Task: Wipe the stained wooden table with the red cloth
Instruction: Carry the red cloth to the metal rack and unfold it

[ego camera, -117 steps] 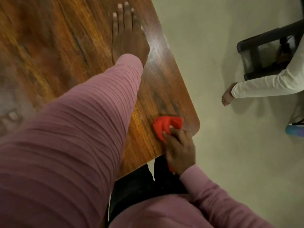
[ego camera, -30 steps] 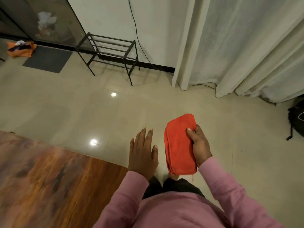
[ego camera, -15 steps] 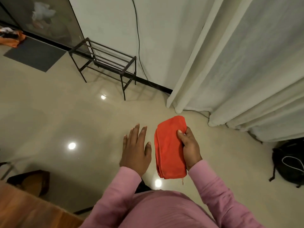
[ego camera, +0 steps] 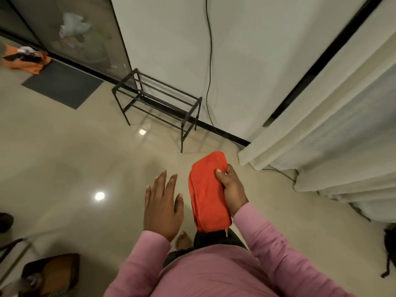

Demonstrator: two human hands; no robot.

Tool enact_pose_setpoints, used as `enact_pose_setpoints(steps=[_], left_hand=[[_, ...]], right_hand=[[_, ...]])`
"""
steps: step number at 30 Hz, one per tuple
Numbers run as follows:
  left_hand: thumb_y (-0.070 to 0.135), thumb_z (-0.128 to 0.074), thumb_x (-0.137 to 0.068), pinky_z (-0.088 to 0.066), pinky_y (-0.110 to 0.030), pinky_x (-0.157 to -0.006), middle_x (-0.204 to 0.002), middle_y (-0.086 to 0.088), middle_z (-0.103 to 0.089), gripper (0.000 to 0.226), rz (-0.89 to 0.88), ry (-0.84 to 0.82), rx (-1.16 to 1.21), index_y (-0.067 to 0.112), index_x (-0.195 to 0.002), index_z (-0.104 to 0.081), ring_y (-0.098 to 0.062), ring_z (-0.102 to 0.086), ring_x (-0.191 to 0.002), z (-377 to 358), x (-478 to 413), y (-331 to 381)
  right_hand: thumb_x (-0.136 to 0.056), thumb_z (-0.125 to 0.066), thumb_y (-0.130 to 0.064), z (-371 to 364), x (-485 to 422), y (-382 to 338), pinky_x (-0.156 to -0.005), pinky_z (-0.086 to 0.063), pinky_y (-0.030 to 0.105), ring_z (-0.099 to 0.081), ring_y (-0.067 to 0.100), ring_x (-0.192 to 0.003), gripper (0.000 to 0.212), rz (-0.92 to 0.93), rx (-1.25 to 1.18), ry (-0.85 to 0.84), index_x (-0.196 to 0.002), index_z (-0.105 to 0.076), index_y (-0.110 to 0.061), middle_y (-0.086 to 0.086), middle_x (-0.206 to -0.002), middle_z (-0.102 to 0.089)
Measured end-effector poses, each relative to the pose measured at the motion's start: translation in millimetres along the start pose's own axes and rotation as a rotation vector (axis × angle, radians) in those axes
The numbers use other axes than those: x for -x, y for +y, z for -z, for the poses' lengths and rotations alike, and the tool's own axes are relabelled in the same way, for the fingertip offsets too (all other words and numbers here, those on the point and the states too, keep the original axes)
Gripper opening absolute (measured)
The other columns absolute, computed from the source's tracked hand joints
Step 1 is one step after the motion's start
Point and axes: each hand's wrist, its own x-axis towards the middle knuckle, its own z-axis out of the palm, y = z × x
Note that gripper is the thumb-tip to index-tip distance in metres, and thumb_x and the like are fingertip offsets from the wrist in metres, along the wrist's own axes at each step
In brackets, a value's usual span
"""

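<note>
Right hand (ego camera: 232,190): fingers clasp the folded red cloth (ego camera: 206,194) over the floor (ego camera: 64,157).
Left hand (ego camera: 162,205): fingers straight, spread, grasping nothing.
Rack (ego camera: 158,103): against the wall.

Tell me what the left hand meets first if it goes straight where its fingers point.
Probably the black metal rack by the wall; the left hand has only bare floor before it, depth unclear.
</note>
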Motion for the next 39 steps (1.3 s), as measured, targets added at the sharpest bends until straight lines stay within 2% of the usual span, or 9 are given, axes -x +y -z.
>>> enact_pose_setpoints(steps=[3, 8, 13, 18, 22, 26, 30, 33, 39], left_hand=[[0.019, -0.053, -0.093, -0.011, -0.045, -0.118, -0.156, -0.007, -0.025, 0.054, 0.055, 0.005, -0.009, 0.019, -0.144, -0.038, -0.025, -0.023, -0.143, 12, -22, -25], [0.012, -0.061, -0.088, -0.024, -0.054, -0.113, -0.15, -0.014, -0.036, 0.052, 0.115, 0.023, -0.045, 0.011, -0.138, -0.047, -0.032, -0.034, -0.137, 34, -73, -61], [0.012, -0.062, -0.088, -0.024, -0.052, -0.113, -0.15, -0.013, -0.035, 0.052, 0.113, -0.016, -0.103, 0.011, -0.138, -0.047, -0.031, -0.034, -0.138, 65, -137, -84], [0.014, -0.06, -0.09, -0.022, -0.052, -0.114, -0.152, -0.011, -0.033, 0.052, 0.084, -0.052, -0.152, 0.012, -0.139, -0.046, -0.03, -0.035, -0.138, 105, -209, -105], [0.016, -0.059, -0.091, -0.019, -0.05, -0.115, -0.153, -0.01, -0.03, 0.053, 0.021, -0.091, -0.178, 0.013, -0.142, -0.043, -0.028, -0.032, -0.139, 123, -264, -117], [0.015, -0.056, -0.092, -0.016, -0.046, -0.116, -0.155, -0.008, -0.028, 0.052, -0.021, -0.149, -0.178, 0.015, -0.142, -0.041, -0.026, -0.031, -0.14, 142, -315, -140], [0.014, -0.054, -0.094, -0.014, -0.043, -0.116, -0.156, -0.006, -0.026, 0.051, -0.084, -0.206, -0.159, 0.016, -0.143, -0.04, -0.024, -0.029, -0.141, 162, -373, -172], [0.016, -0.052, -0.094, -0.016, -0.045, -0.117, -0.156, -0.005, -0.025, 0.051, -0.195, -0.263, -0.154, 0.017, -0.143, -0.04, -0.022, -0.028, -0.141, 178, -417, -196], [0.017, -0.049, -0.096, -0.022, -0.047, -0.116, -0.155, 0.002, -0.026, 0.05, -0.385, -0.441, -0.036, 0.021, -0.144, -0.037, -0.015, -0.026, -0.142, 191, -490, -239]], right_hand=[[-0.098, -0.047, -0.026, -34, -35, -7, -0.071, -0.052, 0.016, -0.066, 0.003, -0.09, 0.015, -0.008, 0.056, -0.055, -0.106, -0.056, -0.035, -0.012, -0.107, -0.065], [-0.097, -0.048, -0.028, -84, -97, -15, -0.084, -0.052, 0.028, -0.065, 0.011, -0.098, 0.014, -0.044, 0.062, -0.103, -0.104, -0.057, -0.036, -0.009, -0.109, -0.066], [-0.098, -0.047, -0.029, -129, -161, -28, -0.097, -0.047, 0.037, -0.06, 0.018, -0.107, 0.016, -0.102, 0.017, -0.103, -0.111, -0.054, -0.036, -0.004, -0.117, -0.062], [-0.097, -0.047, -0.032, -177, -215, -50, -0.078, -0.049, 0.024, -0.063, 0.012, -0.098, 0.012, -0.126, -0.038, -0.088, -0.101, -0.057, -0.038, -0.012, -0.106, -0.064], [-0.096, -0.046, -0.04, -207, -250, -64, -0.08, -0.048, 0.027, -0.06, 0.011, -0.099, 0.01, -0.152, -0.07, -0.07, -0.099, -0.056, -0.043, -0.015, -0.107, -0.062], [-0.095, -0.048, -0.038, -231, -286, -71, -0.084, -0.05, 0.029, -0.062, 0.013, -0.101, 0.011, -0.152, -0.135, 0.004, -0.103, -0.056, -0.042, -0.012, -0.11, -0.062], [-0.095, -0.05, -0.037, -261, -318, -73, -0.096, -0.048, 0.04, -0.06, 0.018, -0.107, 0.015, -0.146, -0.181, 0.115, -0.108, -0.055, -0.041, -0.01, -0.117, -0.061], [-0.095, -0.049, -0.038, -290, -338, -75, -0.096, -0.046, 0.037, -0.058, 0.014, -0.107, 0.016, -0.118, -0.2, 0.182, -0.11, -0.052, -0.042, -0.014, -0.116, -0.059], [-0.096, -0.049, -0.039, -343, -377, -67, -0.096, -0.047, 0.04, -0.059, 0.019, -0.108, 0.026, -0.145, -0.286, 0.342, -0.121, -0.049, -0.038, -0.008, -0.122, -0.059]])
